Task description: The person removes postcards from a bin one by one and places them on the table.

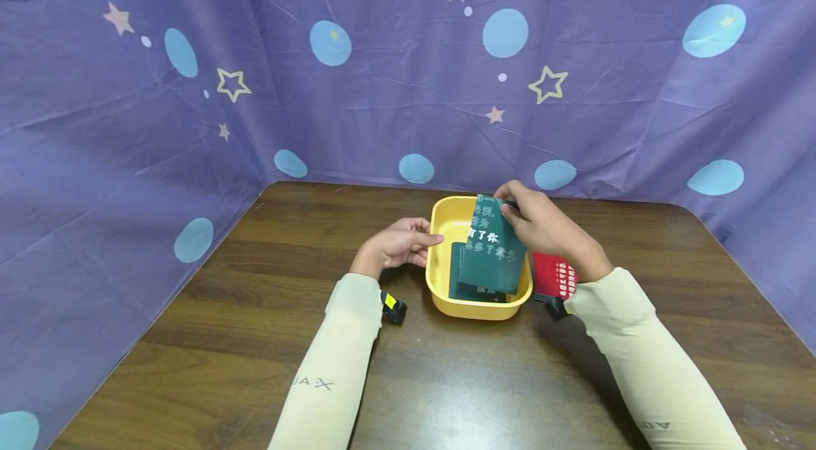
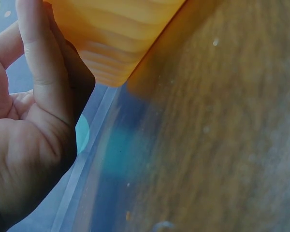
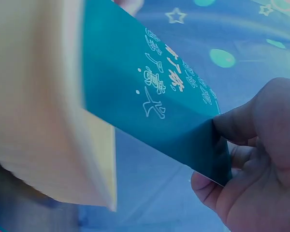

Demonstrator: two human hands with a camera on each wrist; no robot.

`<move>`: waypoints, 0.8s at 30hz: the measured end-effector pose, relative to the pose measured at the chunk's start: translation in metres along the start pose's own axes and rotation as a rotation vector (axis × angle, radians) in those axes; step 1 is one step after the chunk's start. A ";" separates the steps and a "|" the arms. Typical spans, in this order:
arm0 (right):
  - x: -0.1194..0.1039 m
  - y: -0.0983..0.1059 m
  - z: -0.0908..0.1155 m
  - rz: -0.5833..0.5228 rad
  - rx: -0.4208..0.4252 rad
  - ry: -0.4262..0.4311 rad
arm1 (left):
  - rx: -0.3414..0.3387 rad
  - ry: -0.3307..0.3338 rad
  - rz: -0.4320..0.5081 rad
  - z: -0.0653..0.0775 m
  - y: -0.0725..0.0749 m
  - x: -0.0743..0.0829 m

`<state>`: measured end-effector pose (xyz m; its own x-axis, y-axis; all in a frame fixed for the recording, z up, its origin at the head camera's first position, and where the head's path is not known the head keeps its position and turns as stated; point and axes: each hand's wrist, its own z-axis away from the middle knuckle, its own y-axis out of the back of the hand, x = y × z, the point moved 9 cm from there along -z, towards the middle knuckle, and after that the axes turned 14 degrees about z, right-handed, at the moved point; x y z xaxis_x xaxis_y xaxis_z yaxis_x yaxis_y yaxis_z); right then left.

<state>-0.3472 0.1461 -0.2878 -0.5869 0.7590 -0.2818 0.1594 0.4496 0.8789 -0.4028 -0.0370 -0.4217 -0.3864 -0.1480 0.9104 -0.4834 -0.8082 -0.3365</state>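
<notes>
A yellow plastic basin (image 1: 435, 273) stands on the table. My left hand (image 1: 401, 243) holds its left rim, thumb over the edge and the other fingers along the outer wall; in the left wrist view the basin's ribbed side (image 2: 116, 43) rises past the fingers. A thin green notebook (image 1: 487, 266) with white lettering is tilted above the basin. At its upper right corner my right hand (image 1: 542, 223) pinches it between thumb and fingers, plain in the right wrist view. Beneath it, a dark green notebook (image 1: 455, 273) lies in the basin, partly covered.
Right of the basin, a red notebook (image 1: 548, 273) with white lettering lies on the brown wooden table (image 1: 446, 379), partly hidden by my right wrist. Something dark green shows under its lower edge. A purple curtain (image 1: 395, 103) with stars and blue ovals hangs behind the table and at its sides.
</notes>
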 end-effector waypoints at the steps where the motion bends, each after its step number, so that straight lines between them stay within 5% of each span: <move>1: 0.000 0.005 0.001 0.003 0.017 0.000 | -0.001 0.000 -0.002 0.000 0.000 0.000; 13: 0.020 0.054 0.017 0.023 0.147 -0.092 | 0.000 -0.003 0.007 -0.001 0.001 -0.001; 24: 0.051 0.073 0.031 0.038 0.165 -0.197 | -0.006 -0.002 -0.001 -0.003 0.002 -0.002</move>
<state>-0.3409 0.2320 -0.2500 -0.4149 0.8464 -0.3339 0.3150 0.4779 0.8200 -0.4050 -0.0367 -0.4246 -0.3845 -0.1479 0.9112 -0.4883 -0.8051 -0.3367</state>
